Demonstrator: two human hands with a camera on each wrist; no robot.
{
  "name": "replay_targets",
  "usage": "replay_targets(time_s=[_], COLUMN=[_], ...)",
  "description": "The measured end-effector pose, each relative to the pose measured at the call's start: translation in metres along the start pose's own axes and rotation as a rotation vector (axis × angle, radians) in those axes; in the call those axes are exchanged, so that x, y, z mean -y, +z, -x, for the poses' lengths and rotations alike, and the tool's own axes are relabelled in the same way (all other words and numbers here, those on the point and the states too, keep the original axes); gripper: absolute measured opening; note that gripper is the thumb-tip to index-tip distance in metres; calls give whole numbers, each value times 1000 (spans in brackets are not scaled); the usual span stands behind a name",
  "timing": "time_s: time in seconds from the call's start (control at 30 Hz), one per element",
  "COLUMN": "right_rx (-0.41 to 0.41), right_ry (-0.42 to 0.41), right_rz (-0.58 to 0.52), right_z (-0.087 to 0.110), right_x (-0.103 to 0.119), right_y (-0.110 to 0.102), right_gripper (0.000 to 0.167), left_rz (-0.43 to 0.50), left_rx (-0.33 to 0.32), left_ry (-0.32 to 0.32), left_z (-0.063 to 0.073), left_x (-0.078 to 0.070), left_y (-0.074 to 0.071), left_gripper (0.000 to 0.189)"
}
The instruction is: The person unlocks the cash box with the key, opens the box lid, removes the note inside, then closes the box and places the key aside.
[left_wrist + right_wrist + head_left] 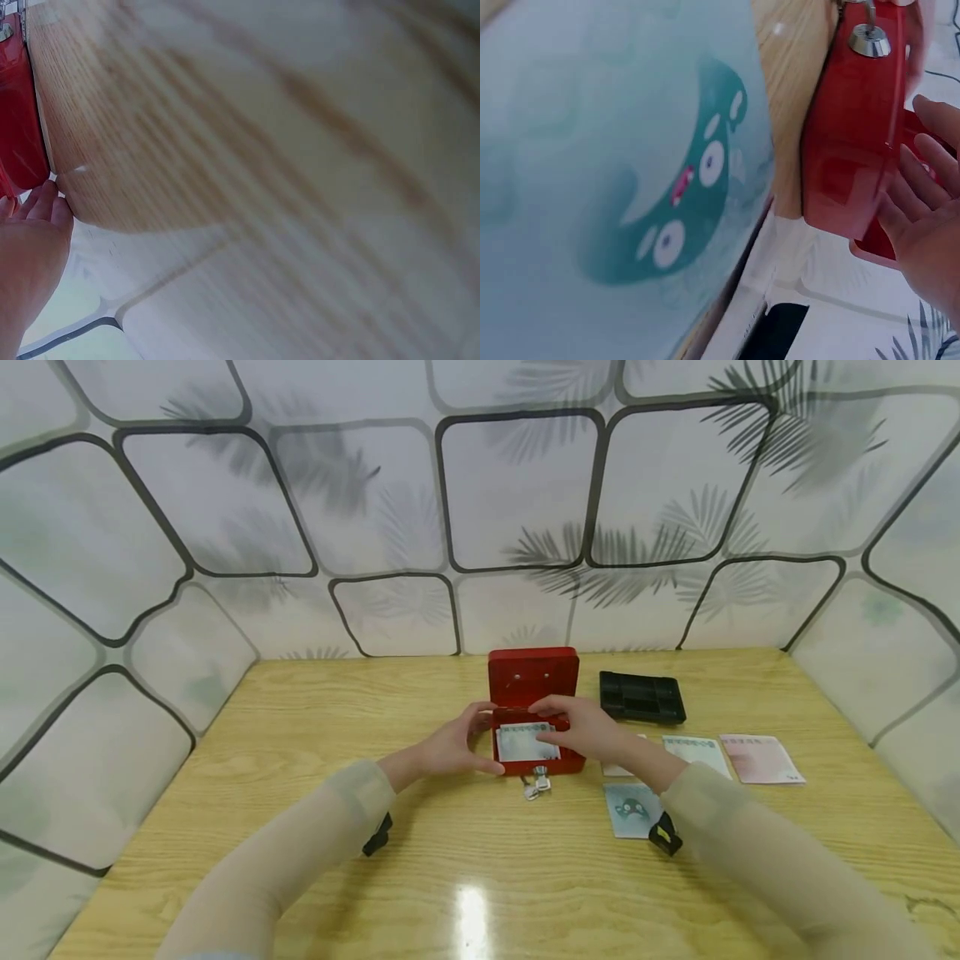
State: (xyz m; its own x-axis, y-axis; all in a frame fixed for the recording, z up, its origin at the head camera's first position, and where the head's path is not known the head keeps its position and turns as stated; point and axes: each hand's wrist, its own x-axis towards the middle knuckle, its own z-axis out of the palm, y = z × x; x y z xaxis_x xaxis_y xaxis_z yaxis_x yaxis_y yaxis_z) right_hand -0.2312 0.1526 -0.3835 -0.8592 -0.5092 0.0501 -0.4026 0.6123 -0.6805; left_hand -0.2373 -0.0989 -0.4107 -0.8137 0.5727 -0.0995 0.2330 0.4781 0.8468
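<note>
A red cash box [562, 767] stands on the table with its lid [533, 675] raised at the back. Inside it lies a stack of pale printed notepaper sheets [521, 743]. My left hand [453, 747] is spread along the box's left side, thumb by the front corner and fingers towards the back. In the left wrist view, its fingertips [46, 195] meet the box edge. My right hand [588, 728] reaches over the right side, its thumb above the sheets and its fingers near the hinge. Keys [532, 789] hang from the front lock [869, 41].
A black compartment tray [642, 697] lies behind and right of the box. To the right are a blue-green cartoon sheet pad [628, 810], a pale pad [697, 752] and a pink pad [761, 758]. A patterned curtain [517, 485] closes off the table's back.
</note>
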Motion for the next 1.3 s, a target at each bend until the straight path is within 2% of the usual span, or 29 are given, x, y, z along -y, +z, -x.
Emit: replay_targets(time_s=[0.23,0.47,0.77,1.3], right_rx=[61,98,106,108], right_ry=[-7,1,3,27], right_rz=[40,59,101,98], right_z=[-11,-17,-21,-22], right_x=[-3,-3,-5,-3], right_y=[7,7,11,14], right_gripper=[39,39,38,33], left_rz=[24,-7,-19,-12], left_rx=[4,4,-1,0], left_ry=[21,13,19,24], left_z=[0,0,-1,0], left_x=[-1,-1,0,0], left_y=[1,0,0,0], left_gripper=[88,88,88,88])
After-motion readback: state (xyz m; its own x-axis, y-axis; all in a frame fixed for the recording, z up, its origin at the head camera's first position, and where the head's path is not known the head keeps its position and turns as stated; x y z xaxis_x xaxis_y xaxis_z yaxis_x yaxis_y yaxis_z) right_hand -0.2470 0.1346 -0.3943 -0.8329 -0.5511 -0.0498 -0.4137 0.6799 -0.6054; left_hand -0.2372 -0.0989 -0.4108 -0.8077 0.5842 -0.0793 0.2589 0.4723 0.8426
